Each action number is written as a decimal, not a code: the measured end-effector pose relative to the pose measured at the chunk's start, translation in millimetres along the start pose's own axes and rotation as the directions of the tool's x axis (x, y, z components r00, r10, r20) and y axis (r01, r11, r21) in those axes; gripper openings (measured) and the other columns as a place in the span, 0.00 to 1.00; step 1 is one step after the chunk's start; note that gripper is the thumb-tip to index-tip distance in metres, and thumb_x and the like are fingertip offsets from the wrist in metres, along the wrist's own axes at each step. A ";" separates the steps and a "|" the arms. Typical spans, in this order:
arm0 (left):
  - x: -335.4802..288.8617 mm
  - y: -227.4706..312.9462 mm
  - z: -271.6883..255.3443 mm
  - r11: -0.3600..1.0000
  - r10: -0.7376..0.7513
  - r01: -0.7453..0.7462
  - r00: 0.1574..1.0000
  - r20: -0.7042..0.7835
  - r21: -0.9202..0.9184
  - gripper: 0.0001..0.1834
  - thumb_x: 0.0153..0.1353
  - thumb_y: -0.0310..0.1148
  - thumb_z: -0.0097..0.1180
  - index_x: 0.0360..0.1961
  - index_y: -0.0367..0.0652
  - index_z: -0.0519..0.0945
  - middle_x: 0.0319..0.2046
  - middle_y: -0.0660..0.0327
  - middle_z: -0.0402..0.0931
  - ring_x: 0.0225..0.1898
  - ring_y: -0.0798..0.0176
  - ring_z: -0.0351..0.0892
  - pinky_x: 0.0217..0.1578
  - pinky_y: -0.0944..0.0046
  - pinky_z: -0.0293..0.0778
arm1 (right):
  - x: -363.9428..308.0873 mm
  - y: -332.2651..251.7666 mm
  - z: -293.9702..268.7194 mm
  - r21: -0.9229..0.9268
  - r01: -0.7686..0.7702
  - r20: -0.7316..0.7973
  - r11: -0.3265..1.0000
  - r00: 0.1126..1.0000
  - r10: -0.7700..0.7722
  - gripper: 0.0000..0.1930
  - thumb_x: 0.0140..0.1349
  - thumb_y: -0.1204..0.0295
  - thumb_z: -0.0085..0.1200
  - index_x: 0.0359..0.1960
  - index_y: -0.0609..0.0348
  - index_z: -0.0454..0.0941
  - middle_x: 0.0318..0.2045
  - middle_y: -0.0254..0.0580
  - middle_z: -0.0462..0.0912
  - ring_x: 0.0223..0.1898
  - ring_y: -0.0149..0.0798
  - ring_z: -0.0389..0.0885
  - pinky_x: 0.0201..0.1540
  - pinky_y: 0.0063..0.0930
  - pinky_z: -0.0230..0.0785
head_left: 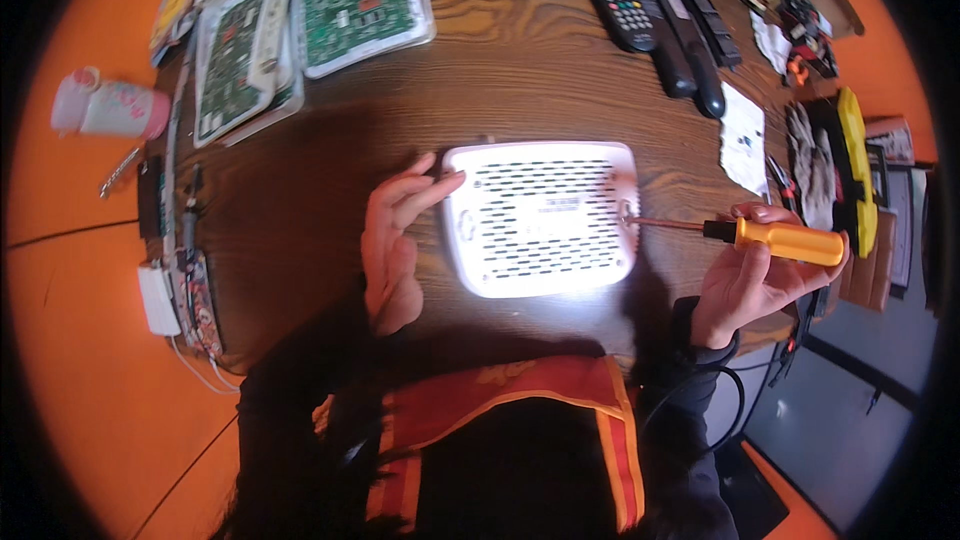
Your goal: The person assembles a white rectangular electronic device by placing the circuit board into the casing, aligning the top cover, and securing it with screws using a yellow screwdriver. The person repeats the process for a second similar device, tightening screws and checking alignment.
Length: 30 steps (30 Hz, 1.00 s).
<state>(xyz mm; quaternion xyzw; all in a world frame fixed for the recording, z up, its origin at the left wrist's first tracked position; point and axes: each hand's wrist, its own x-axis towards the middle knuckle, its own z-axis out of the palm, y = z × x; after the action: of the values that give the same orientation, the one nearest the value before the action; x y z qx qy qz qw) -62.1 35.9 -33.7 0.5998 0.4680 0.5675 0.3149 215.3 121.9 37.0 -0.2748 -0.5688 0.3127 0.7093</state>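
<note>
A white router-like box (pixel 540 275) with rows of vent slots lies on the brown wooden table, glaring under bright light. My left hand (pixel 395 240) is at its left side, fingers stretched out, with the fingertips at the upper left edge. In my right hand (pixel 755 285) is a screwdriver (pixel 790 242) with a yellow handle, gripped between thumb and fingers. Its thin shaft points left, and the tip meets a small round recess near the box's right edge. Whether a screw sits in that recess, I cannot tell.
Green circuit boards in white shells (pixel 365 15) lie at the far left. Remote controls (pixel 610 0) and black handsets (pixel 680 30) are at the far right. Gloves (pixel 812 165) and a yellow-black case (pixel 853 175) lie along the right edge. A pink bottle (pixel 112 108) is off left.
</note>
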 end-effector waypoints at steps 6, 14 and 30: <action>1.3 -2.1 -2.3 0.979 0.075 -0.087 0.995 0.073 0.182 0.32 0.66 0.50 0.28 0.56 0.30 0.61 0.53 0.46 0.69 0.62 0.50 0.56 0.62 0.52 0.48 | 2.6 -3.6 -20.8 -0.222 -0.012 0.237 0.975 0.969 0.066 0.43 0.46 0.75 0.66 0.60 0.45 0.48 0.29 0.50 0.78 0.26 0.44 0.80 0.27 0.31 0.76; 0.7 -5.9 4.7 0.987 0.077 -0.072 0.997 -0.025 0.146 0.27 0.66 0.47 0.29 0.53 0.34 0.62 0.45 0.45 0.76 0.62 0.50 0.59 0.62 0.52 0.47 | 0.0 1.7 -15.4 -0.080 0.041 0.426 0.996 0.905 -0.003 0.42 0.45 0.78 0.67 0.57 0.48 0.48 0.26 0.56 0.77 0.24 0.45 0.79 0.24 0.28 0.73; 38.2 70.4 45.1 0.759 0.588 -0.624 0.780 0.214 0.187 0.09 0.57 0.34 0.47 0.35 0.41 0.74 0.33 0.58 0.76 0.32 0.62 0.75 0.30 0.60 0.68 | -6.5 -1.7 -7.5 -0.073 0.025 0.468 0.997 0.884 0.012 0.40 0.45 0.77 0.67 0.57 0.48 0.53 0.28 0.56 0.78 0.25 0.46 0.79 0.25 0.29 0.72</action>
<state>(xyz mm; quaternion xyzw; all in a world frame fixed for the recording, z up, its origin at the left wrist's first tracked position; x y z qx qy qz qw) -6.9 52.3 37.9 0.7923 0.2915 0.5315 0.0690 221.8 115.6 32.6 -0.2166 -0.7357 0.3453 0.5410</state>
